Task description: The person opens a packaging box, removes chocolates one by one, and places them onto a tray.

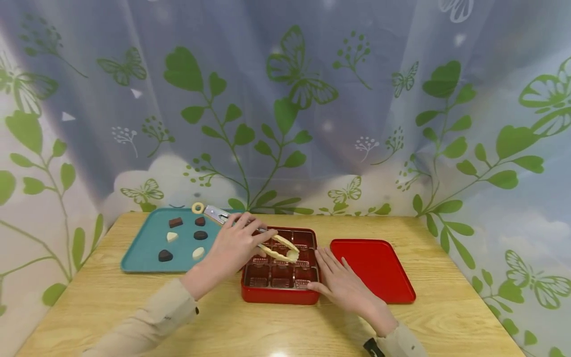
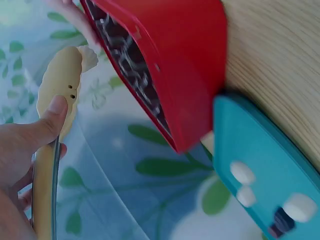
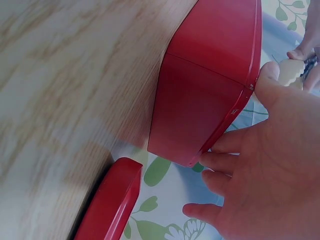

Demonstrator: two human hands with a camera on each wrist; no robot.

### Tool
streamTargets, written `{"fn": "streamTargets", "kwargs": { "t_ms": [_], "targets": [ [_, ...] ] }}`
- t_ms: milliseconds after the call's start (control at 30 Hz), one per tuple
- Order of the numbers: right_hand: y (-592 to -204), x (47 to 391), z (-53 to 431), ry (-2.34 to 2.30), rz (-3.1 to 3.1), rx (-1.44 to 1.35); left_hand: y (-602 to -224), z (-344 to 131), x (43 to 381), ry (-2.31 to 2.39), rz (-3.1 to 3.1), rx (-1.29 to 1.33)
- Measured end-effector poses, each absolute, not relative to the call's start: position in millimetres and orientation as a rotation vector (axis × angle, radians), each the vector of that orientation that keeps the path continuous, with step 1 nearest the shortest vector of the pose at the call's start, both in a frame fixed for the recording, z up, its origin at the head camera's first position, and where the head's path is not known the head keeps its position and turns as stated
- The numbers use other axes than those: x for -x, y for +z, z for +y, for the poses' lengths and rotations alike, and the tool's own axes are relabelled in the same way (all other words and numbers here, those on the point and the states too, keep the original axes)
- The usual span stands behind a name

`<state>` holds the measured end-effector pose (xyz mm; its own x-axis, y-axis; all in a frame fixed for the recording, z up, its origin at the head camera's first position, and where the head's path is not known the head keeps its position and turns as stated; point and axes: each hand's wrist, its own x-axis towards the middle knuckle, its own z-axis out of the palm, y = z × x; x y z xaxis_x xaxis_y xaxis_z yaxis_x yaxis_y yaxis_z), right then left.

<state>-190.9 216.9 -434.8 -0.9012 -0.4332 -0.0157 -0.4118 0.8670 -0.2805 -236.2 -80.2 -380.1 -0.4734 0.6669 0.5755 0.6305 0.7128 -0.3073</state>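
In the head view, my left hand (image 1: 236,244) grips a pair of tongs (image 1: 215,214) with cream-coloured tips. Between those tips is a small pale chocolate (image 1: 292,255), above the compartments of a red box (image 1: 281,296). The left wrist view has the tongs (image 2: 61,85) with my thumb pressed on one arm and the ridged pale chocolate (image 2: 89,58) at the end. My right hand (image 1: 348,290) touches the box's right side, fingers fairly straight. From the right wrist, its thumb and fingers lie along the rim of the box (image 3: 200,105).
A teal tray (image 1: 147,248) at the left bears several dark and white chocolates, among them a dark oval one (image 1: 200,235). To the right of the box lies a red lid (image 1: 379,270). Behind the wooden table (image 1: 214,322) hangs a patterned curtain (image 1: 250,99).
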Motion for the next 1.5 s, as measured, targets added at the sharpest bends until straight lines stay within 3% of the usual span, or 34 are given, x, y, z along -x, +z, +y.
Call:
{"fn": "streamTargets", "kwargs": {
  "t_ms": [533, 833, 1500],
  "targets": [
    [-436, 192, 218, -0.43, 2.95, 0.665, -392, -180, 242, -0.025, -2.429, 0.677],
    [-438, 192, 219, -0.442, 2.953, 0.675, -415, -194, 246, 0.144, -2.465, 0.652],
    [-438, 192, 218, -0.43, 2.946, 0.658, -430, -208, 239, -0.074, -2.538, 0.568]
  ]
}}
